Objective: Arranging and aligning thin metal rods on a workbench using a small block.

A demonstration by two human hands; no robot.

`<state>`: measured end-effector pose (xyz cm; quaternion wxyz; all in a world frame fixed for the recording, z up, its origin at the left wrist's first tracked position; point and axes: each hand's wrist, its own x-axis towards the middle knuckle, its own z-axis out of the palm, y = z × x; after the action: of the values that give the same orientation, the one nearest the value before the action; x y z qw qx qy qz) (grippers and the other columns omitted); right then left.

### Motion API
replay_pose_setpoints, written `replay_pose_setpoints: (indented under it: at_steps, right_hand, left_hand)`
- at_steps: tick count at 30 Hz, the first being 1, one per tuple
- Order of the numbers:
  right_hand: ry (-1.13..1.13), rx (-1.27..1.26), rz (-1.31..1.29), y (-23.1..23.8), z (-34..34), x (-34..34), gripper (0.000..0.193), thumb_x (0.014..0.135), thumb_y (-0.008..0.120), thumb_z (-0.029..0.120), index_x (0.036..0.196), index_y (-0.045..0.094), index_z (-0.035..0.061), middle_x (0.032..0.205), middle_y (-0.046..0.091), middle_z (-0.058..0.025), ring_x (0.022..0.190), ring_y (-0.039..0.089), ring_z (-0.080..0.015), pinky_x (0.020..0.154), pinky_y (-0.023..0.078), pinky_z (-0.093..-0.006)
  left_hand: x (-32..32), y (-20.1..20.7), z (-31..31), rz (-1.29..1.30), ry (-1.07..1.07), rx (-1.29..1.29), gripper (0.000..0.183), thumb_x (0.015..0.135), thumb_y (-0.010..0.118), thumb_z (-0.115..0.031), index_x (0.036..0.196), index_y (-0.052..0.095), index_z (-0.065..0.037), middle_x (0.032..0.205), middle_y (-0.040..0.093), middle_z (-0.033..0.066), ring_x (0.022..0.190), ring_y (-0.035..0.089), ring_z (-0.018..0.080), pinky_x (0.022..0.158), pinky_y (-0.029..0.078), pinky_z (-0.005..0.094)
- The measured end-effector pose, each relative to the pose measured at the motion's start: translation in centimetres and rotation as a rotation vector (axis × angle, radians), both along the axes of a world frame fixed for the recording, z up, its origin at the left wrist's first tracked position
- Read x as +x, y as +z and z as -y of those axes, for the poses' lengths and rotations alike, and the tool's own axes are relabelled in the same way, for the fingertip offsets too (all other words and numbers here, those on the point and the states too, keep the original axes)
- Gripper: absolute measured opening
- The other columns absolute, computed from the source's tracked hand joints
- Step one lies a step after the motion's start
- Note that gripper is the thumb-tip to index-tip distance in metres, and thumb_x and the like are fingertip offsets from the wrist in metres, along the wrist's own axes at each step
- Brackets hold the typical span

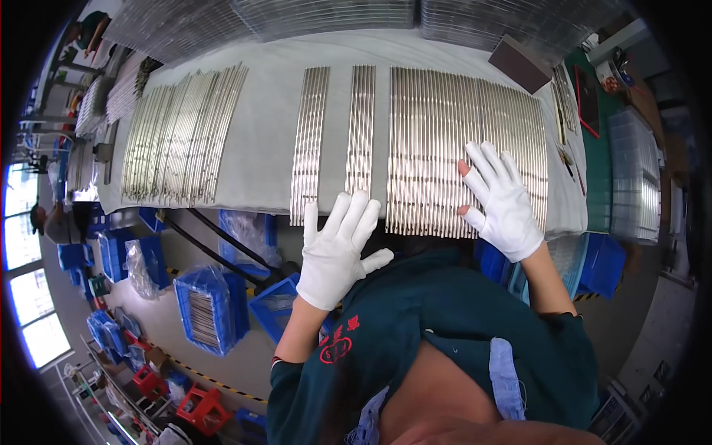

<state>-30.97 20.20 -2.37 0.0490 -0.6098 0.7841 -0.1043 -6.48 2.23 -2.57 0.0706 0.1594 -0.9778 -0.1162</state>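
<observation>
Slim silvery metal rods lie side by side in groups on a pale cloth-covered table (259,133). My right hand (504,196), in a white glove with two bare fingertips, rests with spread fingers on the wide right-hand group of rods (434,148). My left hand (334,248), also gloved in white, is at the table's near edge, fingers stretched and apart. Its fingertips are by the near ends of two narrow groups, the left narrow group of rods (310,133) and the right narrow group of rods (361,126). Whether they touch the rods I cannot tell.
A looser bunch of rods (182,137) lies at the table's left. Stacked clear trays (334,18) line the far edge, with a brown block (521,63) at the far right. Blue bins (211,311) stand on the floor to the left. Another person (93,31) is at the far left.
</observation>
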Motion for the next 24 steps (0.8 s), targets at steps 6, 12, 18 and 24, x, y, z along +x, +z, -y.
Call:
replay_pose_setpoints:
  at_steps: [6, 12, 18, 24]
  right_hand:
    - [-0.003, -0.002, -0.006, -0.1, 0.0, 0.1, 0.066, 0.091, 0.065, 0.041, 0.143, 0.053, 0.0026, 0.157, 0.041, -0.0215, 0.146, 0.036, -0.0421, 0.121, 0.024, -0.0556]
    - [-0.002, 0.037, 0.013, 0.0, -0.2, 0.0, 0.070, 0.094, 0.059, 0.045, 0.149, 0.046, 0.0051, 0.159, 0.037, -0.0227, 0.147, 0.033, -0.0448, 0.121, 0.022, -0.0571]
    - [-0.004, -0.059, 0.001, -0.5, -0.5, -0.3, 0.068, 0.091, 0.064, 0.042, 0.146, 0.050, 0.0038, 0.158, 0.040, -0.0215, 0.146, 0.036, -0.0431, 0.120, 0.025, -0.0555]
    - [-0.062, -0.067, -0.035, -0.3, -0.7, -0.6, 0.065, 0.091, 0.063, 0.041, 0.144, 0.052, 0.0040, 0.157, 0.041, -0.0204, 0.145, 0.036, -0.0421, 0.120, 0.025, -0.0540]
  left_hand:
    - [-1.4, -0.1, -1.1, 0.004, -0.144, 0.020, 0.083, 0.068, 0.082, -0.049, 0.135, 0.052, -0.011, 0.138, 0.054, 0.0047, 0.126, 0.052, 0.0231, 0.107, 0.035, 0.0569]
    - [0.4, -0.1, 0.0, 0.031, -0.037, -0.023, 0.077, 0.071, 0.081, -0.047, 0.137, 0.055, -0.015, 0.138, 0.053, 0.0062, 0.128, 0.050, 0.0254, 0.109, 0.032, 0.0591]
    - [1.0, 0.1, 0.8, 0.036, -0.005, -0.083, 0.078, 0.073, 0.081, -0.047, 0.138, 0.055, -0.012, 0.138, 0.053, 0.0090, 0.129, 0.050, 0.0272, 0.112, 0.028, 0.0585]
    - [-3.1, 0.7, -0.3, -0.024, -0.231, 0.054, 0.079, 0.072, 0.081, -0.045, 0.138, 0.055, -0.010, 0.139, 0.053, 0.0116, 0.129, 0.051, 0.0294, 0.108, 0.035, 0.0569]
